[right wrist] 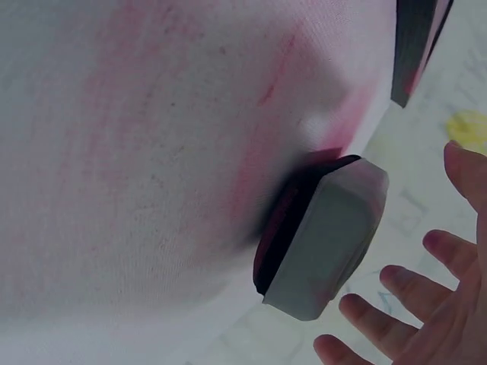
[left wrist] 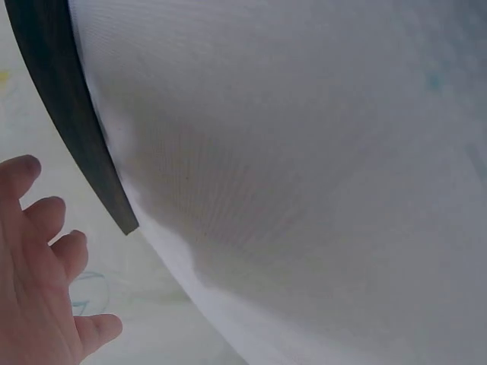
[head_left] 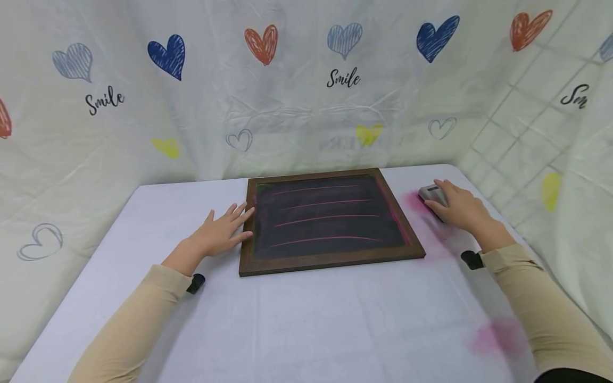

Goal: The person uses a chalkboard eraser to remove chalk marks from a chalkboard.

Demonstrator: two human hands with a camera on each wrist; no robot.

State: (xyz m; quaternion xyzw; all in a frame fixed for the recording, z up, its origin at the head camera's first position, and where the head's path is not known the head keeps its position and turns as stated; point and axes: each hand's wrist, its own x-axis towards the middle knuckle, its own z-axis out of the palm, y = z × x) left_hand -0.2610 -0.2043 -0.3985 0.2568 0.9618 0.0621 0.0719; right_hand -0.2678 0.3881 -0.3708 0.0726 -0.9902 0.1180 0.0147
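A chalkboard in a brown wooden frame lies on the white table, with several pink chalk lines across its dark surface. At its left edge is my left hand, fingers spread; their tips overlap the frame in the head view. The left wrist view shows these fingers beside the frame's edge. A grey eraser with a black underside sits right of the board on the cloth. My right hand reaches over it, thumb and fingers parted. In the right wrist view a gap shows between fingers and eraser.
Pink chalk smudges mark the white tablecloth near the right forearm and around the eraser. A pale curtain printed with hearts and "Smile" hangs behind the table and along its sides.
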